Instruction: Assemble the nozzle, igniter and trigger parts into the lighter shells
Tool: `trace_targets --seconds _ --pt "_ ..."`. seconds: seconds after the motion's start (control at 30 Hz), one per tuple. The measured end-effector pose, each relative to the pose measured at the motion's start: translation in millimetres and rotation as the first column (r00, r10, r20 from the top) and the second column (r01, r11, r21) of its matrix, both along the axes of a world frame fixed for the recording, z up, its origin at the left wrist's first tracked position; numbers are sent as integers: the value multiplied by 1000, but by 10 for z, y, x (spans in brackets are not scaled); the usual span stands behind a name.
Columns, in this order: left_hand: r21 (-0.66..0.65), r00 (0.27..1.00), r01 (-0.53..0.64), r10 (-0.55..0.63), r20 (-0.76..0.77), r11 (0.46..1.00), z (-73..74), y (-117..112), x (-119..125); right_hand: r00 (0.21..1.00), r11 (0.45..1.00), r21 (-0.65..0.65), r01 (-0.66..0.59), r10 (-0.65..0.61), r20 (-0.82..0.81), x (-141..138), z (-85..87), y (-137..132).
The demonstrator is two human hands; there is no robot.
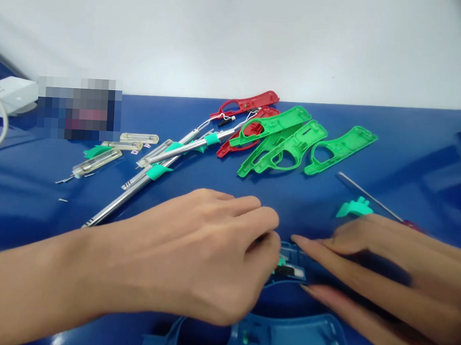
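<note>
Work on the black piece (285, 270) inside the blue casing (299, 254), between the hands on the table (210, 177), seems the current step; the right hand (395, 268) grips its edges, the left hand (211, 254) curls, its hold hidden; next needs, I judge, steady bracing

Bright, diffuse light washes the smooth white wall (260, 45) beyond the fingers, dimming toward the far upper-right corner. The glossy dark-blue tabletop (207, 179) shows soft dark patches beyond the bare right hand's (395, 274) fingers, and a white glare spot leftward, nearer than the bare left hand's (211, 254). Right fingers look slightly blurred; coarse pixelation covers a block (81, 108) far left, beyond the fingers.
</note>
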State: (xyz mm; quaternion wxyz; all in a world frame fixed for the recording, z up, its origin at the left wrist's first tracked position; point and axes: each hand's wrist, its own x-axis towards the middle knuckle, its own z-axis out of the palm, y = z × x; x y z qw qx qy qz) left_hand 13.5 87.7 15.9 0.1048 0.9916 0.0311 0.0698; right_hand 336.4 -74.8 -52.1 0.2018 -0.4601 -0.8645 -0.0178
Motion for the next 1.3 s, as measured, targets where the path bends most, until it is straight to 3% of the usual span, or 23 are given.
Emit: trace_targets --seconds 0.1,0.2,0.47,0.63,0.77,0.9,1.07,1.3 --pt "17 1000 -14 13 4 1000 7 -28 25 999 999 50 0 -3 46 -163 43 65" --pt "6 998 -33 32 44 999 15 -53 45 999 1000 7 12 -12 36 -254 79 72" --pt "18 994 -70 68 84 997 -16 -88 55 1000 1000 8 -20 20 19 -221 72 93" --pt "46 993 -58 53 105 997 -36 -22 59 991 992 6 127 -127 -29 -330 80 108" --pt "-4 991 -129 129 43 992 -61 -30 126 981 981 -14 196 -196 -7 -348 33 86" --pt "3 983 -169 168 70 986 -17 -93 202 992 994 54 92 -96 77 -286 29 82" --pt "56 986 -157 154 60 986 3 -85 102 990 989 127 73 -87 109 -282 71 72" --pt "139 984 -17 -9 181 990 -88 -8 13 993 994 66 87 -92 73 -310 -34 141"
